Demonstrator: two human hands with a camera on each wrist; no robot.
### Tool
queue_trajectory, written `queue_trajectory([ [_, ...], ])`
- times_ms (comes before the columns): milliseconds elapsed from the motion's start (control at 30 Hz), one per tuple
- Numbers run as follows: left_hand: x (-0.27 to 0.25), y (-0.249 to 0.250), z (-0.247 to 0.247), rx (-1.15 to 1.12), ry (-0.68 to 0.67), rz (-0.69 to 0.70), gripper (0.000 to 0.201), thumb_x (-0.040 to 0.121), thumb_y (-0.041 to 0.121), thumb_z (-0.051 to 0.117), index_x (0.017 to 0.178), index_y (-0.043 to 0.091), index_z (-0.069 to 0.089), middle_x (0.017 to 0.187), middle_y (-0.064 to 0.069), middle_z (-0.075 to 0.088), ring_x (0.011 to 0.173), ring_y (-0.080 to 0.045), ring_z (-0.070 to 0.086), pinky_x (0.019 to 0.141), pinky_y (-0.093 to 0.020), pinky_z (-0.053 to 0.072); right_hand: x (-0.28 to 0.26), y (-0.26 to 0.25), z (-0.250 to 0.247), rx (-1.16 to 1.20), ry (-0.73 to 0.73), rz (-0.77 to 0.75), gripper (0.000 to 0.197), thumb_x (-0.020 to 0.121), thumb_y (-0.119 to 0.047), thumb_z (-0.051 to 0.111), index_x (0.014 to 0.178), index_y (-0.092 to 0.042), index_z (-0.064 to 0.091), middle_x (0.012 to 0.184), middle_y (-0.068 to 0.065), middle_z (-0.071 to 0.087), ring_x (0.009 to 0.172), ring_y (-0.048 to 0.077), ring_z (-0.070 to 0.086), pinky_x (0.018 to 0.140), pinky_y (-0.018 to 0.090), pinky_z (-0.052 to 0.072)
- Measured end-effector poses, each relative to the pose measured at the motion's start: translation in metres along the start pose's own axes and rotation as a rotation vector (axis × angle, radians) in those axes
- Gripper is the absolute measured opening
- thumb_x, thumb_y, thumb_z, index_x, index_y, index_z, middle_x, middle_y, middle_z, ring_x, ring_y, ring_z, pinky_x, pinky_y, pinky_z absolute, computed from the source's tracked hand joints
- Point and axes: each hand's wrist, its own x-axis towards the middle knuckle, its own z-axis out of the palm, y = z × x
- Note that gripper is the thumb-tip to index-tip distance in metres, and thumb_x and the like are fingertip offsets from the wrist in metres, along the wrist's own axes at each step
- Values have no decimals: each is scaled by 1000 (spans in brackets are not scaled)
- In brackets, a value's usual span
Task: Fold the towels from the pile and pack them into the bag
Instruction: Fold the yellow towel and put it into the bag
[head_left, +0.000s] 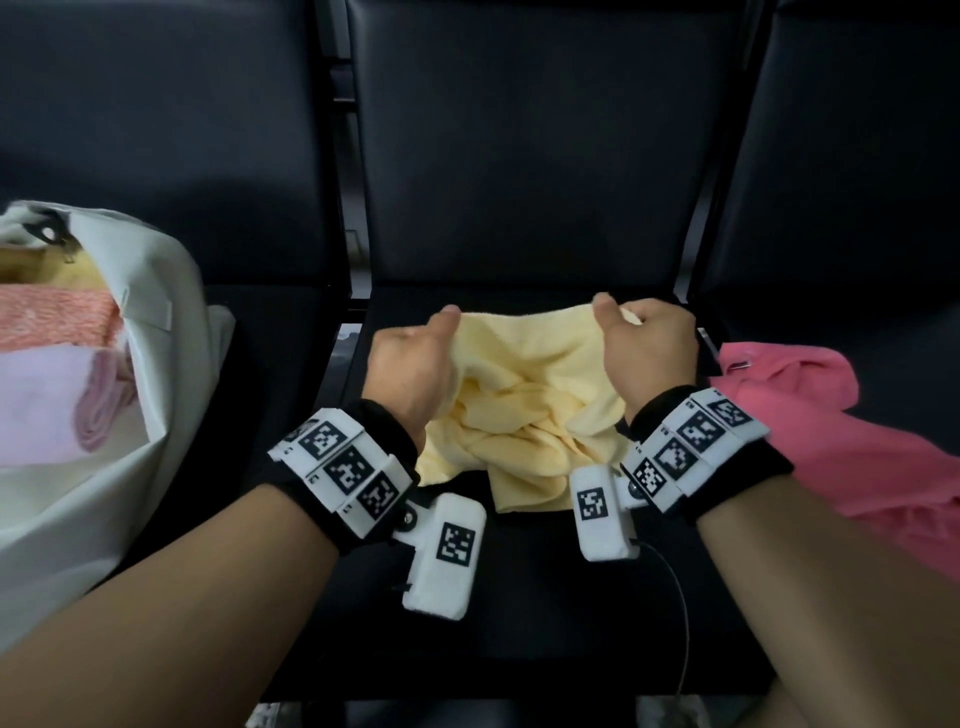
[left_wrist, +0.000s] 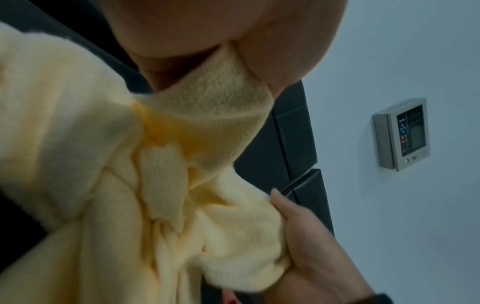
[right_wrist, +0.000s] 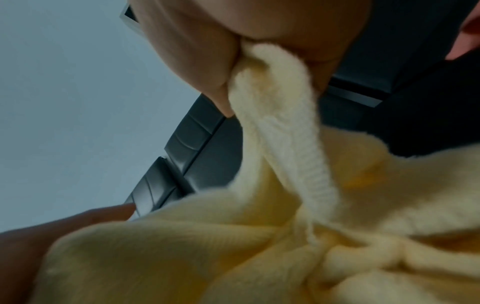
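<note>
A pale yellow towel (head_left: 524, 405) hangs crumpled over the middle black seat (head_left: 519, 582), stretched between both hands. My left hand (head_left: 415, 358) pinches its upper left edge. My right hand (head_left: 644, 343) grips the upper right edge. In the left wrist view the yellow towel (left_wrist: 130, 185) runs from my thumb and fingers down to the right hand (left_wrist: 306, 236). The right wrist view shows a bunched strip of the towel (right_wrist: 280, 123) squeezed in my right fist. A white bag (head_left: 156, 364) stands open on the left seat with folded orange (head_left: 57, 317) and pale pink (head_left: 52, 400) towels inside.
A pink towel (head_left: 831, 441) lies heaped on the right seat. Black seat backs (head_left: 519, 156) rise behind. A grey wall panel with buttons (left_wrist: 405, 133) is on the wall in the left wrist view. A black cable (head_left: 680, 613) trails from the right wrist camera.
</note>
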Motion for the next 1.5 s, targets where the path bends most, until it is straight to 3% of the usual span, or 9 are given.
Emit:
queue_trajectory([
  [67, -3, -3, 4, 5, -40, 1, 25, 99, 36, 61, 87, 15, 57, 78, -8, 43, 65, -18, 45, 45, -15, 39, -6, -3, 2, 44, -56, -24, 28, 90, -41, 71, 72, -20, 67, 72, -6, 66, 73, 12, 64, 73, 30, 51],
  [200, -7, -6, 7, 69, -128, 1, 43, 100, 42, 59, 72, 9, 66, 73, 1, 68, 71, -13, 64, 59, -25, 49, -21, -8, 6, 72, -236, -95, 10, 86, -32, 78, 79, -26, 73, 76, -9, 74, 77, 4, 70, 74, 27, 57],
  [333, -12, -13, 6, 88, -308, 69, 26, 100, 29, 63, 88, 9, 76, 88, -14, 77, 89, -35, 74, 79, -48, 63, -32, -9, 11, 103, -402, -166, 22, 84, -12, 79, 90, -33, 74, 93, -10, 76, 92, 3, 71, 89, 33, 59],
  [533, -13, -15, 3, 66, -346, 112, 8, 93, 12, 70, 96, 11, 77, 91, -13, 77, 90, -31, 75, 84, -47, 62, -38, -10, 8, 61, -392, -262, 32, 78, -6, 83, 104, -23, 76, 96, -11, 75, 93, 0, 70, 87, 27, 59],
  [700, -13, -16, 1, 8, -376, 89, 23, 76, 18, 77, 98, 13, 79, 95, -13, 78, 94, -33, 75, 91, -54, 59, -40, -12, 7, 37, -371, -293, 29, 80, -5, 81, 100, -26, 77, 92, -13, 74, 90, -2, 70, 85, 24, 59],
  [967, -12, -15, 2, -83, -329, 42, 21, 87, 0, 76, 107, -1, 72, 97, -26, 74, 94, -38, 75, 91, -48, 60, -43, -12, 7, 23, -335, -325, 29, 86, -5, 76, 108, -24, 76, 99, -12, 75, 96, -5, 69, 89, 23, 58],
  [1100, -11, -16, 3, -196, -294, -27, 42, 90, -4, 70, 131, -7, 59, 91, -16, 78, 89, -24, 77, 79, -30, 62, -48, -11, 9, -26, -399, -367, 36, 91, -6, 71, 124, -18, 69, 111, -9, 75, 105, -4, 67, 95, 24, 56],
  [1267, -10, -16, 4, -218, -203, -17, 79, 88, -4, 73, 155, 7, 31, 103, -21, 73, 90, -22, 77, 77, -31, 62, -52, -13, 8, -25, -400, -381, 40, 93, -9, 70, 132, -14, 64, 113, -9, 74, 107, -4, 67, 98, 22, 54],
  [1500, -11, -17, 2, -178, -258, 25, 44, 91, -10, 59, 128, 15, 63, 84, -9, 78, 86, -19, 77, 77, -29, 61, -62, -19, 8, -240, -492, -459, 41, 100, -25, 62, 140, -17, 58, 124, -11, 70, 127, -3, 53, 89, -7, 26],
])
